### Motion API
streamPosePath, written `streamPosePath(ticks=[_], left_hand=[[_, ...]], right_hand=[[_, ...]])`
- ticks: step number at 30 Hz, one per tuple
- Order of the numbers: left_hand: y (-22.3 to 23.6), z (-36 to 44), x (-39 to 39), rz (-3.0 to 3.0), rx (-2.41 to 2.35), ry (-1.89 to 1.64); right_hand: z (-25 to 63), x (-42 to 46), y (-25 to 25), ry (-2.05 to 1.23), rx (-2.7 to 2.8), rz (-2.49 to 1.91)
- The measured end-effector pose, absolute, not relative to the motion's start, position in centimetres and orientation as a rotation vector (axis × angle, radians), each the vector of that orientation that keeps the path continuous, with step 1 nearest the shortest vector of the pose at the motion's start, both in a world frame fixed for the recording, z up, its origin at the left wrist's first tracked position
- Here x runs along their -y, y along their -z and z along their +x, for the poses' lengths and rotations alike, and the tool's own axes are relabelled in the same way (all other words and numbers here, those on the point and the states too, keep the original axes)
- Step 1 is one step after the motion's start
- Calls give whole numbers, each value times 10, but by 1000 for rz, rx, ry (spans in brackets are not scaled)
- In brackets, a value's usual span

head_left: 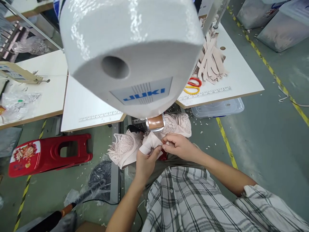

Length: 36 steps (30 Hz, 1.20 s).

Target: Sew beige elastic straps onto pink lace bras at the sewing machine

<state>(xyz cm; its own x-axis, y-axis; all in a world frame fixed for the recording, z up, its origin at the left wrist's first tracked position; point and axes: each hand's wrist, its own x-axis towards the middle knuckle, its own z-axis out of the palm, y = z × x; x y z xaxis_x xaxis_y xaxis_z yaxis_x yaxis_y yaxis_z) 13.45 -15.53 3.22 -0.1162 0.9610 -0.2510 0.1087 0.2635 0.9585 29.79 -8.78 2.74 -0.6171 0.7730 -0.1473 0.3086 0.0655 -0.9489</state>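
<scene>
A pale pink lace bra (129,145) lies across my lap, below the head of the white JUKI sewing machine (135,83). One lace cup is at the left and another at the right, partly behind my right hand. My left hand (146,162) is closed on the bra's smooth folded band, thumb on top. Close beside it, my right hand (177,146) pinches the edge of the same fabric between thumb and fingers. The fingertips of both hands nearly meet. The machine's needle area is hidden by its head and a brown, metal-rimmed part (155,123).
Scissors (193,86) with red and yellow handles lie on the white table (241,80) beside a pile of pink fabric strips (210,61). A red plastic stool (50,154) is on the floor at left. A clear plastic lid (219,108) shows below the table's right edge.
</scene>
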Motion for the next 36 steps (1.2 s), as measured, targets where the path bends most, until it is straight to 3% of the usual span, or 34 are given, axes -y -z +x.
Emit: streamPosePath(ticks=[5,17,36], left_hand=[[-36,127,151,1195,-1525,-958],[-55,127,148,1386,-1415,-888],[-60,126,146,1265,-1398,-779]], right_hand=[[307,84,-28,-1823,1771,-1169],[315,87,-48,-1368,2158,-1084],[320,78,-52,-1751,1946,-1078]])
